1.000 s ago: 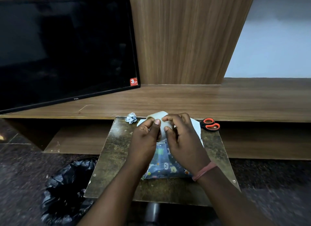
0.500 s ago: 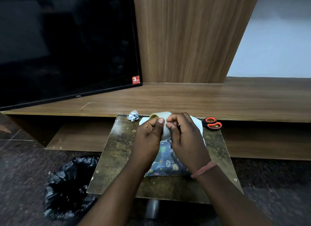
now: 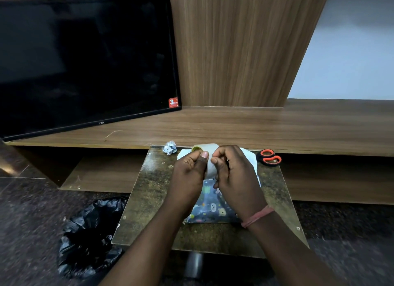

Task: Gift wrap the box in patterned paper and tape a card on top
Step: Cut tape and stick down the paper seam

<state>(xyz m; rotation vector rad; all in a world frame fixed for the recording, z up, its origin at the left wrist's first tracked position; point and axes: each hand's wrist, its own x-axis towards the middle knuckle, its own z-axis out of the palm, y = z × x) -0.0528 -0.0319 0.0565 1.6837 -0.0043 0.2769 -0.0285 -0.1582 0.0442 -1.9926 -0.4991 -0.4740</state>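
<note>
Box [image 3: 213,209], wrapped in blue cartoon-print paper, is lying on our table [image 3: 149,200] while our left hand [image 3: 188,177] and right hand [image 3: 236,177] are gripping the tape roll [image 3: 207,149] above it.

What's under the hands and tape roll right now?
Under the left hand and right hand, which grip the tape roll, lies patterned paper on white paper. Any box is covered.
</note>
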